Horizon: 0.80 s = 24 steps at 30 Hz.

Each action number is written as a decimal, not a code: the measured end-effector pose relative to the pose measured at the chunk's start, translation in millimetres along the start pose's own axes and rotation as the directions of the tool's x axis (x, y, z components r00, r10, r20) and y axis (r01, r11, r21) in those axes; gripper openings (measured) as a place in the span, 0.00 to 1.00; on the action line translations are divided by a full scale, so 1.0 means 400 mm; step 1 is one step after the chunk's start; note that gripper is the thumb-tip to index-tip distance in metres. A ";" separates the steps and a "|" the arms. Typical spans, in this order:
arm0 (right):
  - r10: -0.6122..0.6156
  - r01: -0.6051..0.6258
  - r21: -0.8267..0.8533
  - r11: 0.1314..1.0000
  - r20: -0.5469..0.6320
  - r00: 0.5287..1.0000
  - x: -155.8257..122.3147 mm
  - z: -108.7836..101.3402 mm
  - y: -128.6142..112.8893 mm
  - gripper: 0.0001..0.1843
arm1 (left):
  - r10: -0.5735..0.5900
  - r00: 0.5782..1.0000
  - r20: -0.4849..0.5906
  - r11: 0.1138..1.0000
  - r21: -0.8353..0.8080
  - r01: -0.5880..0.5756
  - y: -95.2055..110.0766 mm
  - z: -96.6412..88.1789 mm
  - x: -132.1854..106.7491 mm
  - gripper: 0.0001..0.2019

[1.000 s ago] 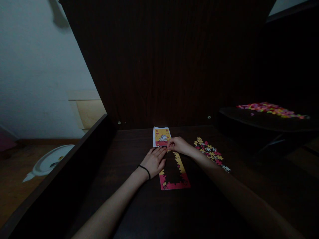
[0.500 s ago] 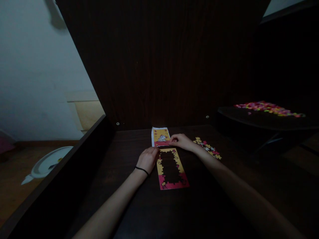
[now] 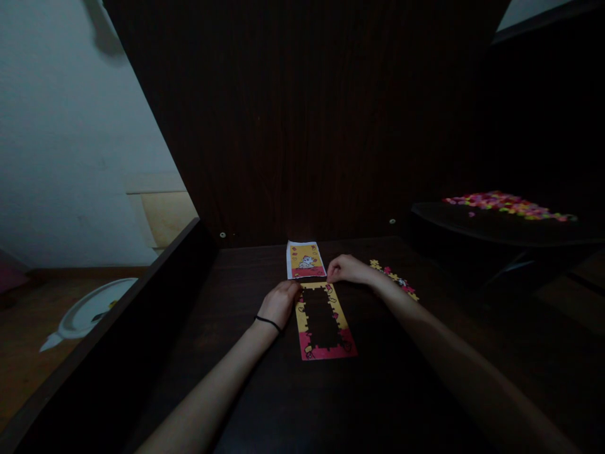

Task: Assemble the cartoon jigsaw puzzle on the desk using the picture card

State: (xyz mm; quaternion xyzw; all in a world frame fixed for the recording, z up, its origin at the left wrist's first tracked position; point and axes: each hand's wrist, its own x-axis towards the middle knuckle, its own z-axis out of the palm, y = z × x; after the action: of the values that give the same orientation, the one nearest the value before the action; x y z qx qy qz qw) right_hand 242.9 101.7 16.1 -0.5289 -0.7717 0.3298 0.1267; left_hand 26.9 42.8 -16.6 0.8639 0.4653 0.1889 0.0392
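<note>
A jigsaw puzzle border (image 3: 350,343), yellow at the far end and red at the near end, lies flat around a bare dark middle. My left hand (image 3: 278,301), with a black band on the wrist, rests at its far left corner, fingers drawn together against the edge. At the far right corner is my right hand (image 3: 348,270), thumb and fingertips pinched; whether a piece is between them is hidden. Just beyond the border lies a picture card (image 3: 305,255) with a white animal on yellow and red. Loose puzzle pieces (image 3: 409,290) lie partly behind my right forearm.
The dark wooden surface (image 3: 227,384) has a tall panel (image 3: 302,126) at the back and a raised side board (image 3: 142,302) on the left. Colourful small pieces (image 3: 510,205) cover part of a dark stand at right. A white tray (image 3: 75,325) is on the floor.
My right hand has moved slightly down from the picture card's near right edge to the border's far right corner. The left hand stays at the far left corner.
</note>
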 end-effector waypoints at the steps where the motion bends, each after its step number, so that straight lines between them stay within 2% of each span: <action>1: 0.003 -0.003 0.003 1.000 -0.002 1.000 0.000 0.001 0.000 0.04 | 0.005 1.000 0.002 1.000 -0.004 -0.005 0.000 0.000 0.001 0.06; 15: 0.012 -0.014 -0.050 0.999 -0.045 0.999 0.005 0.007 0.001 0.05 | 0.046 0.999 -0.002 0.998 -0.031 -0.046 -0.001 0.002 0.003 0.09; 24: 0.010 -0.014 -0.084 0.996 -0.050 0.999 -0.003 0.008 -0.013 0.07 | 0.035 0.997 0.076 0.998 0.050 -0.039 0.002 0.001 0.009 0.14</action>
State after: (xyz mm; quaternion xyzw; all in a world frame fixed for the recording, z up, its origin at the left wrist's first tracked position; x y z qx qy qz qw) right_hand 237.8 98.3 17.0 -0.5465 -0.7782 0.2846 0.1212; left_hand 29.4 45.2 -15.9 0.8796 0.4519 0.1451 0.0308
